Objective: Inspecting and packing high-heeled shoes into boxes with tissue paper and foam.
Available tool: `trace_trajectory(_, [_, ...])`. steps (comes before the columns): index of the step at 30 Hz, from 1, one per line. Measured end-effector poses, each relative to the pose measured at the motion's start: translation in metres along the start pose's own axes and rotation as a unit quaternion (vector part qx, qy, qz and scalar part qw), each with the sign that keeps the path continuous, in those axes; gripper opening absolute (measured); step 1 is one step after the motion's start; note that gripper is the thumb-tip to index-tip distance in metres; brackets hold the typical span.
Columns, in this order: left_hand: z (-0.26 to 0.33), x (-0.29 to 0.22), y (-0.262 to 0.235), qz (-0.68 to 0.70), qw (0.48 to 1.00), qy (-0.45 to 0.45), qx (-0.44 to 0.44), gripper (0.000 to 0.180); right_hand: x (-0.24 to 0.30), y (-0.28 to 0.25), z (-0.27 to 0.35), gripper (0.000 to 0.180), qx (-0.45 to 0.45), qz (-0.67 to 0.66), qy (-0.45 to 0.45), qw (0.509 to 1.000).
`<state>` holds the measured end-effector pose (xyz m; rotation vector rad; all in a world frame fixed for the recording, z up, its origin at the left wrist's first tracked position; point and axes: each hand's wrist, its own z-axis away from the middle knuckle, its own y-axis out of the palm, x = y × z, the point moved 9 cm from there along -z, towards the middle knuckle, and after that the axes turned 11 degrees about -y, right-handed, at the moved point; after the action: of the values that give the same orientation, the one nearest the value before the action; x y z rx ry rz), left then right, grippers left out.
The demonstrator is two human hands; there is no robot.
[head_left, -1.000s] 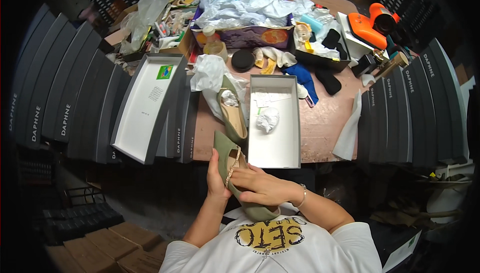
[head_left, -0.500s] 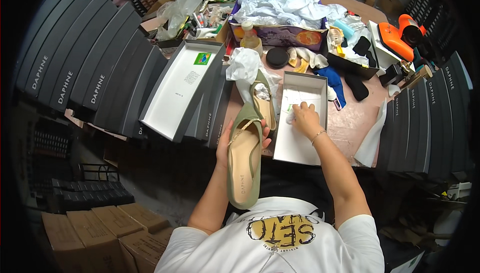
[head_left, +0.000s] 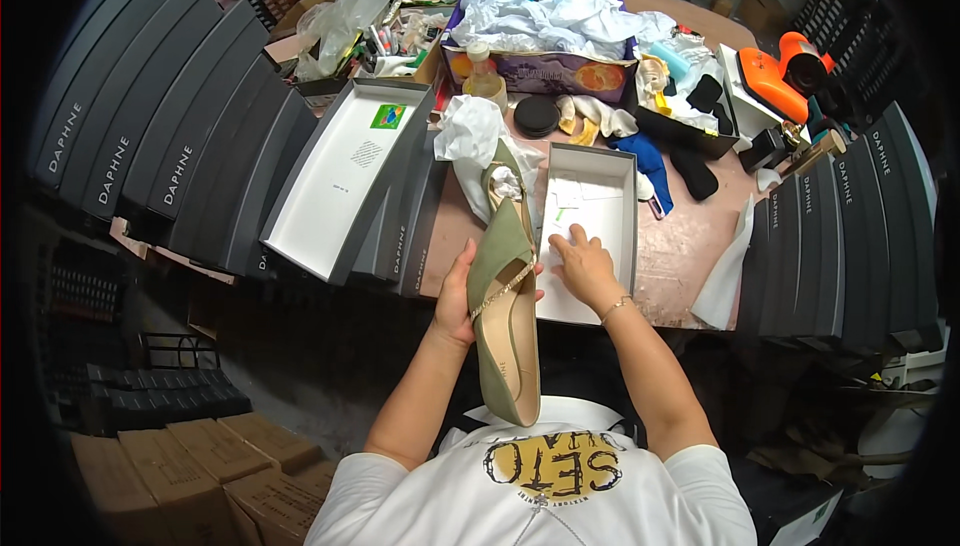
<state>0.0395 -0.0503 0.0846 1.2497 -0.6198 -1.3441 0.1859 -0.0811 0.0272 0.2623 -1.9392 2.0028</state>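
My left hand (head_left: pixel 457 298) is closed round the middle of a sage-green pointed flat shoe (head_left: pixel 502 254) with a braided gold strap and beige insole. The shoe is tilted, its heel end toward me. Behind its toe lies the matching shoe (head_left: pixel 504 154), stuffed with paper, on crumpled white tissue paper (head_left: pixel 468 129). My right hand (head_left: pixel 588 271) reaches down into a shallow shoebox (head_left: pixel 612 211), white inside, fingers apart near its left wall. Small white slips (head_left: pixel 570 192) lie at the box's far end. Whatever is under the fingertips is hidden.
A white-lined box lid (head_left: pixel 345 186) leans at left beside tall rows of dark shoeboxes (head_left: pixel 140 96); more shoeboxes (head_left: pixel 850 236) stand at right. Beyond are a purple carton (head_left: pixel 560 76) of tissue, a bottle (head_left: pixel 483 81), a round black tin (head_left: pixel 537 116) and an orange tool (head_left: pixel 770 86).
The held shoe has rolled sideways, showing more of its green outer side. My right hand has drawn nearer to me and its fingers have spread. The whole view has shifted slightly.
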Motion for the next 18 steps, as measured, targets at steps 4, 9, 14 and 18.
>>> trace_trajectory(4, [0.008,0.001,-0.005,0.004,1.000,0.016,-0.004,0.069,-0.007,-0.020,-0.013,0.049,-0.133,-0.072,-0.018,0.988])
trace_trajectory(9, [0.004,-0.002,-0.033,0.015,0.999,-0.013,-0.050,0.066,0.094,-0.115,0.066,0.052,-0.065,-0.469,-0.196,0.858])
trace_trajectory(14, [0.001,0.011,-0.041,-0.027,0.993,-0.005,-0.115,0.051,0.153,-0.102,0.072,0.052,-0.011,-0.121,-0.322,0.939])
trace_trajectory(18, [0.026,0.009,-0.031,-0.065,0.987,0.072,-0.127,0.060,0.146,-0.096,0.066,0.052,-0.181,-0.094,-0.293,0.934])
